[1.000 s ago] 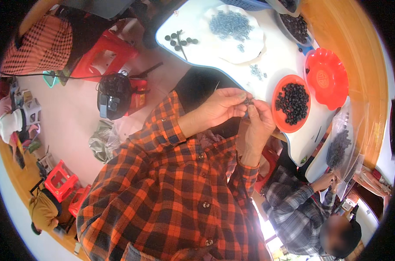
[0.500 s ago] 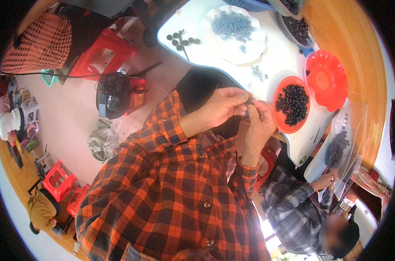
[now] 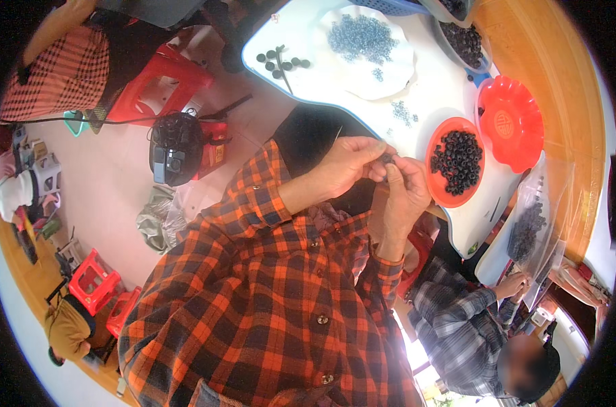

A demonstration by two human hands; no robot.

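Observation:
My left hand [image 3: 348,165] and my right hand [image 3: 405,192] meet at the near edge of the white table [image 3: 362,112]. Both are closed, fingertips pinching a small dark piece [image 3: 388,159] between them; its exact kind is mostly hidden by the fingers. Just right of my right hand sits an orange-red oval bowl [image 3: 433,182] of small black ring-shaped parts [image 3: 456,163]. Beyond the hands, a white scalloped plate [image 3: 403,74] bears many small clear bluish pieces [image 3: 362,39]. A few more such pieces [image 3: 404,113] lie loose on the table between plate and bowl.
An empty red scalloped dish [image 3: 521,139] adjoins the bowl. A clear tub of black parts [image 3: 462,46] stands behind it. Black discs and a thin stick [image 3: 283,68] lie at the far left of the table. At right, a co-worker [image 3: 457,325] handles a clear bag [image 3: 535,217].
My fingers shift slightly around the small dark piece; both hands stay in nearly the same place. The co-worker's hands at right move a little.

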